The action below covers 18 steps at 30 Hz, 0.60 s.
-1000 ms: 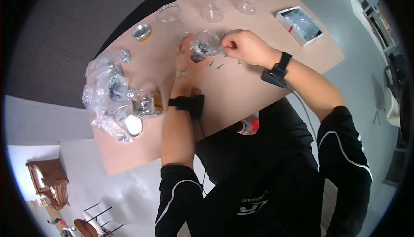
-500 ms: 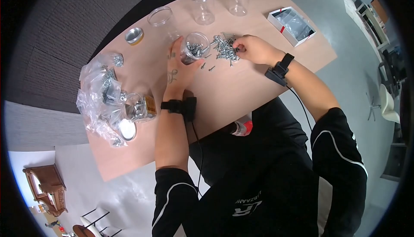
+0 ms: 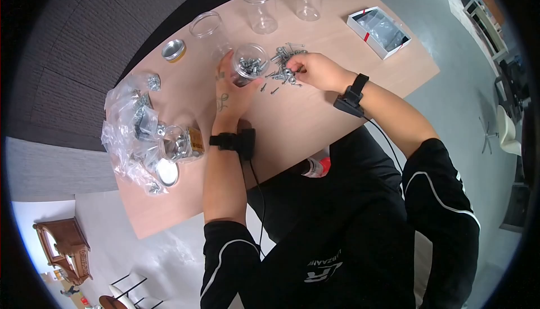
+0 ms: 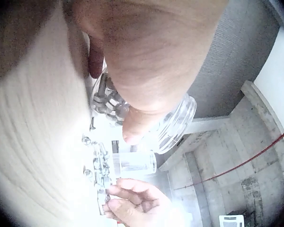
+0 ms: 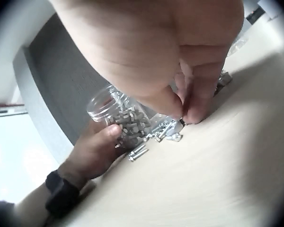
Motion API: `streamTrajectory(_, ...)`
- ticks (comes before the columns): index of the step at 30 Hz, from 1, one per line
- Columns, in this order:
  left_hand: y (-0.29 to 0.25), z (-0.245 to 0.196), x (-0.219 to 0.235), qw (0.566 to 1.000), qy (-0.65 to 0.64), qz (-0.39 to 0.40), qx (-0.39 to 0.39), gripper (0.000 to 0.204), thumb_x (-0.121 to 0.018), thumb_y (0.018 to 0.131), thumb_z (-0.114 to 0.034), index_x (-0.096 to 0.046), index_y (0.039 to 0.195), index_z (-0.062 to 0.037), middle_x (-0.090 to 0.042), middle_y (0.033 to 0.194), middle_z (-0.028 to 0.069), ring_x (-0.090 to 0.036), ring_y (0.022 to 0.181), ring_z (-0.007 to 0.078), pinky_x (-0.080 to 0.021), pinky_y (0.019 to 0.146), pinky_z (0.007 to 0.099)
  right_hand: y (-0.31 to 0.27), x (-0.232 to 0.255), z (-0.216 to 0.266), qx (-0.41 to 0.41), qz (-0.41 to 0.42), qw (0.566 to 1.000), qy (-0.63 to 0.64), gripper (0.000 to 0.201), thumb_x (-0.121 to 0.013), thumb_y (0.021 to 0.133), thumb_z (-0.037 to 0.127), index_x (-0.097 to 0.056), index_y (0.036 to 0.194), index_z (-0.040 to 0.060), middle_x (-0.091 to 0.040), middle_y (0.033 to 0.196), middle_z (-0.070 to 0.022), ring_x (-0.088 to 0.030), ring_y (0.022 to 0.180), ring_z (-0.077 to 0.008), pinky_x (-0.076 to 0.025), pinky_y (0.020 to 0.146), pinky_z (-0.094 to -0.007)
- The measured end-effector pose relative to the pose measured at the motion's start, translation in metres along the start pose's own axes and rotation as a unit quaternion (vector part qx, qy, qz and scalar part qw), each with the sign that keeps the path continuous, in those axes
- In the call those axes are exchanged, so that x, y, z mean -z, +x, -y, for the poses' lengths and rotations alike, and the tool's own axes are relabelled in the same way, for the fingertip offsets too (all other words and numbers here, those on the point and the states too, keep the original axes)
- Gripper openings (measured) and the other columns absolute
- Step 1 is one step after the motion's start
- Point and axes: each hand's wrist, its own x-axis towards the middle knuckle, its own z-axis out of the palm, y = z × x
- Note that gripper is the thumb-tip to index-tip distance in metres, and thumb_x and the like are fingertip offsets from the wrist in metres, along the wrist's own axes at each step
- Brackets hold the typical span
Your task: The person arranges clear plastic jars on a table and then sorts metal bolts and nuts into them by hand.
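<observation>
My left hand (image 3: pixel 232 92) grips a clear jar (image 3: pixel 251 46) that is partly filled with metal bolts (image 3: pixel 250 67). The jar's mouth tilts toward the head camera, and the thumb lies along its side in the right wrist view. To the right of the jar, a loose pile of bolts (image 3: pixel 283 54) is spread on the tabletop. At the near side of this pile, my right hand (image 3: pixel 320 71) has thumb and fingertips together, pinching a small bolt (image 5: pixel 182 121) mostly hidden by the fingers. A few single bolts (image 3: pixel 274 90) lie closer to my body.
Clear jars (image 3: pixel 262 13) stand along the far edge, near a metal-topped lid (image 3: pixel 173 50). On the left are plastic bags of hardware (image 3: pixel 126 123), a tipped jar with a yellow label (image 3: pixel 194 140) and a white disc (image 3: pixel 167 171). A white box (image 3: pixel 381 33) sits far right.
My right hand moved from beside the jar's mouth out to the right, uncovering the bolt pile, then came back left onto the pile's near side. The left hand keeps its hold on the jar.
</observation>
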Motion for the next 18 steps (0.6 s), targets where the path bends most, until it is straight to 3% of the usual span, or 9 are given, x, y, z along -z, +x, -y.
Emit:
streamTrajectory(1, 0.000, -0.005, 0.001, 1.000, 0.000, 0.000, 0.000, 0.100, -0.094, 0.069, -0.008, -0.045, 0.156, -0.0051, -0.047, 0.155, 0.0195, -0.058, 0.134, 0.0346, -0.059, 0.101, 0.0415, 0.001, -0.004, -0.002, -0.024, -0.013, 0.995, 0.091, 0.028, -0.074, 0.090, 0.004, -0.069, 0.117, -0.0011, -0.075, 0.102, -0.0175, -0.072, 0.091, -0.0351, -0.058, 0.087, -0.0406)
streamTrajectory(5, -0.001, -0.020, 0.004, 0.999, 0.031, -0.008, 0.041, 0.097, -0.093, 0.072, -0.008, -0.045, 0.156, -0.0032, -0.049, 0.151, 0.0213, -0.061, 0.129, 0.0335, -0.058, 0.100, 0.0400, 0.005, 0.000, -0.003, -0.032, -0.044, 0.990, 0.127, 0.031, -0.076, 0.091, 0.011, -0.069, 0.119, -0.0010, -0.075, 0.109, -0.0183, -0.073, 0.100, -0.0343, -0.058, 0.093, -0.0417)
streamTrajectory(7, -0.001, -0.023, 0.005, 0.998, 0.043, -0.013, 0.037, 0.097, -0.092, 0.072, -0.008, -0.044, 0.156, -0.0024, -0.051, 0.150, 0.0221, -0.062, 0.127, 0.0334, -0.058, 0.100, 0.0393, 0.003, 0.010, 0.001, 0.012, -0.103, 0.990, -0.092, 0.043, -0.081, 0.090, 0.020, -0.068, 0.127, 0.0007, -0.071, 0.123, -0.0211, -0.070, 0.114, -0.0334, -0.055, 0.100, -0.0412)
streamTrajectory(8, -0.001, -0.023, 0.005, 0.998, 0.042, -0.013, 0.044, 0.096, -0.092, 0.073, -0.008, -0.044, 0.156, -0.0016, -0.052, 0.148, 0.0222, -0.063, 0.126, 0.0331, -0.058, 0.099, 0.0389, 0.004, 0.010, -0.006, 0.013, -0.103, 0.990, -0.092, 0.043, -0.081, 0.090, 0.020, -0.068, 0.127, 0.0007, -0.071, 0.123, -0.0211, -0.070, 0.114, -0.0334, -0.055, 0.100, -0.0412)
streamTrajectory(10, -0.001, -0.023, 0.006, 0.998, 0.041, -0.012, 0.052, 0.096, -0.092, 0.073, -0.008, -0.044, 0.156, -0.0008, -0.053, 0.147, 0.0223, -0.063, 0.126, 0.0329, -0.058, 0.098, 0.0386, 0.010, 0.008, -0.020, 0.007, -0.097, 0.990, -0.101, 0.070, -0.082, 0.089, 0.039, -0.058, 0.146, 0.0049, -0.058, 0.145, -0.0278, -0.056, 0.136, -0.0399, -0.047, 0.113, -0.0453)
streamTrajectory(11, 0.000, -0.022, 0.005, 0.998, 0.028, -0.013, 0.051, 0.096, -0.092, 0.073, -0.008, -0.044, 0.156, -0.0005, -0.053, 0.146, 0.0222, -0.063, 0.125, 0.0324, -0.058, 0.098, 0.0386, 0.011, 0.007, -0.023, 0.007, -0.098, 0.990, -0.101, 0.070, -0.082, 0.089, 0.039, -0.058, 0.146, 0.0049, -0.058, 0.145, -0.0278, -0.056, 0.136, -0.0399, -0.047, 0.113, -0.0453)
streamTrajectory(13, 0.001, -0.019, 0.005, 0.999, 0.015, -0.013, 0.049, 0.096, -0.092, 0.074, -0.008, -0.044, 0.156, -0.0003, -0.054, 0.145, 0.0221, -0.064, 0.125, 0.0320, -0.058, 0.098, 0.0386, 0.014, 0.005, -0.018, -0.072, -0.038, 0.975, -0.206, 0.096, -0.082, 0.087, 0.052, -0.039, 0.163, 0.0125, -0.034, 0.165, -0.0328, -0.030, 0.156, -0.0496, -0.030, 0.127, -0.0499)
streamTrajectory(16, 0.002, -0.010, 0.004, 0.999, 0.007, -0.012, 0.051, 0.096, -0.092, 0.074, -0.009, -0.044, 0.156, -0.0003, -0.054, 0.144, 0.0219, -0.064, 0.124, 0.0313, -0.059, 0.098, 0.0390, 0.017, 0.003, 0.005, -0.136, 0.047, 0.968, -0.204, 0.109, -0.079, 0.083, 0.064, -0.030, 0.168, 0.0171, -0.021, 0.171, -0.0340, -0.015, 0.160, -0.0525, -0.017, 0.129, -0.0603)
streamTrajectory(18, 0.003, 0.001, 0.002, 1.000, -0.016, -0.007, 0.024, 0.097, -0.093, 0.073, -0.009, -0.043, 0.156, -0.0004, -0.054, 0.144, 0.0218, -0.064, 0.124, 0.0313, -0.059, 0.097, 0.0390, 0.021, -0.004, 0.008, -0.119, 0.057, 0.970, -0.204, 0.109, -0.080, 0.083, 0.064, -0.029, 0.168, 0.0175, -0.021, 0.171, -0.0333, -0.014, 0.160, -0.0526, -0.014, 0.128, -0.0636)
